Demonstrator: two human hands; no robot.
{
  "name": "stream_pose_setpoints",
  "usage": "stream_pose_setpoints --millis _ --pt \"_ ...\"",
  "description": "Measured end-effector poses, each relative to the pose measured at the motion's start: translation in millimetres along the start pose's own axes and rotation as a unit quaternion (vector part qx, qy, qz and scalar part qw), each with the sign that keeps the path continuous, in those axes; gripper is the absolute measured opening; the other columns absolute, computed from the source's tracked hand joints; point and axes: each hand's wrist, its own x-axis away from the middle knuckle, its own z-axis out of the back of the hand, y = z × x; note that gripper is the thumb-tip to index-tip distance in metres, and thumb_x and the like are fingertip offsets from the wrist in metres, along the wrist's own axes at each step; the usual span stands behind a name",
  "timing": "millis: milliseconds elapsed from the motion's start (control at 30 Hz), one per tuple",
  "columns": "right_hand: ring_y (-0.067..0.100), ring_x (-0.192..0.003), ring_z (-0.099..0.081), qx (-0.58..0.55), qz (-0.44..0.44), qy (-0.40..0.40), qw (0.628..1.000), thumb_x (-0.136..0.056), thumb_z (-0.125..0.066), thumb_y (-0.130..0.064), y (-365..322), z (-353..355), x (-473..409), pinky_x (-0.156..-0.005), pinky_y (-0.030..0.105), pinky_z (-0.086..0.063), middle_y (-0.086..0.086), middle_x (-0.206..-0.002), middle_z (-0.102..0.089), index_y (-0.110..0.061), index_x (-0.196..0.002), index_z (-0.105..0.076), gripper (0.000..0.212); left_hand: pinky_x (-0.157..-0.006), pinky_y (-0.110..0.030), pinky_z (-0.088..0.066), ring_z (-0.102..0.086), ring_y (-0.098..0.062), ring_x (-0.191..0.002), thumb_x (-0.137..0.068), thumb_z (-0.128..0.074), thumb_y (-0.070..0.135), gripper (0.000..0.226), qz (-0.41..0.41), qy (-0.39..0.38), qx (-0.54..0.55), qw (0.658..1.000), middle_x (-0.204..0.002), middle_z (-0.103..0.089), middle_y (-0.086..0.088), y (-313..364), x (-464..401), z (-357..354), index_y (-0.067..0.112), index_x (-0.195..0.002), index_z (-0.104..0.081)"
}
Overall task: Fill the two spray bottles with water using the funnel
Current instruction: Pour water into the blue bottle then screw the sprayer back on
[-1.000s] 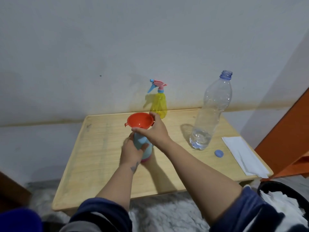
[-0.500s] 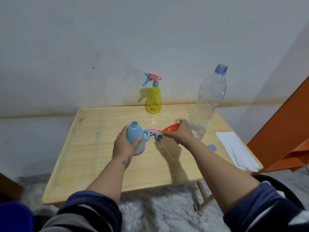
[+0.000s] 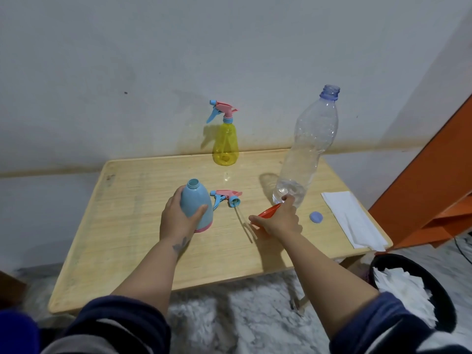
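Note:
My left hand (image 3: 178,218) grips the blue spray bottle (image 3: 198,200), which stands upright on the wooden table (image 3: 122,226) with its neck uncapped. Its pink and blue spray head (image 3: 227,198) lies on the table just right of it. My right hand (image 3: 279,221) holds the red funnel (image 3: 268,212) low over the table, beside the base of the clear water bottle (image 3: 306,149). That bottle is uncapped, with a little water at the bottom. The yellow spray bottle (image 3: 226,141) stands capped at the table's back edge.
A blue bottle cap (image 3: 316,217) lies right of my right hand. A white folded paper towel (image 3: 352,221) rests on the table's right edge. A black bin (image 3: 413,292) with white paper stands on the floor at right, near an orange cabinet (image 3: 434,175).
The funnel has come off the blue bottle's neck. My right hand carried it to the right and down, close to the water bottle. My left hand kept its hold on the blue bottle.

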Motion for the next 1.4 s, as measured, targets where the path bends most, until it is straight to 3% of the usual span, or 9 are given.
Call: stream_pose_setpoints --millis 200,367,500,600,733,900,1000,1200,1400 --pt "0.028 -0.121 -0.039 0.18 0.147 0.173 0.957 -0.084 -0.057 -0.055 -21 -9 9 -0.094 0.038 -0.035 0.009 -0.128 -0.044 -0.011 -0.126 -0.042 0.063 -0.08 -0.029 -0.042 -0.048 -0.014 -0.107 -0.078 -0.074 0.039 0.069 -0.003 0.005 -0.007 1.0 -0.131 -0.052 0.002 1 1 1 0.029 -0.138 -0.041" --pt "0.029 -0.114 -0.05 0.18 0.221 0.009 0.958 -0.094 -0.051 -0.033 -61 -24 -16 -0.09 0.036 -0.042 0.011 -0.119 -0.058 -0.008 -0.114 -0.058 0.033 -0.079 -0.028 -0.043 -0.049 -0.014 -0.108 -0.077 -0.075 0.04 0.07 0.003 0.01 -0.012 1.0 -0.132 -0.051 0.005 0 1 1 0.031 -0.138 -0.041" --pt "0.025 -0.084 -0.053 0.101 0.108 -0.101 0.984 -0.09 -0.056 -0.031 -86 -39 -38 -0.063 0.029 -0.039 0.007 -0.082 -0.054 -0.011 -0.068 -0.046 0.031 -0.079 -0.025 -0.041 -0.05 -0.01 -0.106 -0.076 -0.075 0.041 0.068 -0.012 0.013 -0.003 1.0 -0.129 -0.053 0.008 -2 0 1 0.032 -0.135 -0.043" --pt "0.022 -0.073 -0.054 0.053 0.047 -0.144 0.987 -0.083 -0.064 -0.031 -89 -51 -48 -0.053 0.026 -0.036 0.005 -0.077 -0.055 -0.007 -0.078 -0.058 0.025 -0.081 -0.023 -0.041 -0.049 -0.009 -0.109 -0.076 -0.075 0.041 0.07 -0.011 0.012 -0.007 1.0 -0.131 -0.051 0.01 -6 -1 1 0.032 -0.137 -0.042" --pt "0.015 -0.054 -0.046 0.027 -0.009 -0.147 0.989 -0.076 -0.067 -0.011 -87 -55 -52 -0.043 0.022 -0.033 0.004 -0.065 -0.048 -0.01 -0.065 -0.047 0.023 -0.079 -0.02 -0.039 -0.049 -0.009 -0.111 -0.077 -0.074 0.041 0.069 -0.018 0.004 0.0 1.0 -0.131 -0.051 0.012 -7 -1 1 0.032 -0.137 -0.041" --pt "0.025 -0.063 -0.061 -0.14 -0.056 -0.161 0.975 -0.076 -0.07 -0.008 -100 -35 -57 -0.058 0.032 -0.054 0.012 -0.069 -0.06 0.002 -0.081 -0.063 0.013 -0.081 -0.024 -0.041 -0.05 -0.01 -0.11 -0.078 -0.074 0.039 0.066 -0.023 0.001 0.004 1.0 -0.128 -0.051 0.012 -5 0 1 0.032 -0.135 -0.041" --pt "0.022 -0.057 -0.059 -0.292 -0.047 -0.187 0.937 -0.081 -0.067 0.001 -119 -10 -53 -0.05 0.027 -0.056 0.015 -0.069 -0.058 0.005 -0.079 -0.06 0.009 -0.078 -0.028 -0.045 -0.053 -0.015 -0.105 -0.079 -0.073 0.035 0.061 -0.012 -0.009 0.02 1.0 -0.123 -0.052 0.01 -1 0 0 0.033 -0.131 -0.04" --pt "0.024 -0.076 -0.06 -0.447 0.065 -0.207 0.868 -0.087 -0.061 0.003 -171 57 -23 -0.069 0.027 -0.058 0.019 -0.095 -0.057 0.007 -0.094 -0.058 0.009 -0.084 -0.035 -0.051 -0.057 -0.021 -0.106 -0.08 -0.073 0.031 0.063 0.007 -0.043 0.038 0.998 -0.123 -0.054 0.005 3 -3 5 0.03 -0.132 -0.038" --pt "0.019 -0.077 -0.059 -0.457 0.211 -0.133 0.854 -0.09 -0.063 -0.011 -202 64 11 -0.081 0.034 -0.055 0.007 -0.079 -0.062 -0.005 -0.089 -0.066 0.007 -0.085 -0.034 -0.05 -0.057 -0.019 -0.105 -0.079 -0.072 0.033 0.061 0.014 -0.057 0.044 0.997 -0.123 -0.056 0.005 2 -2 6 0.035 -0.132 -0.041"
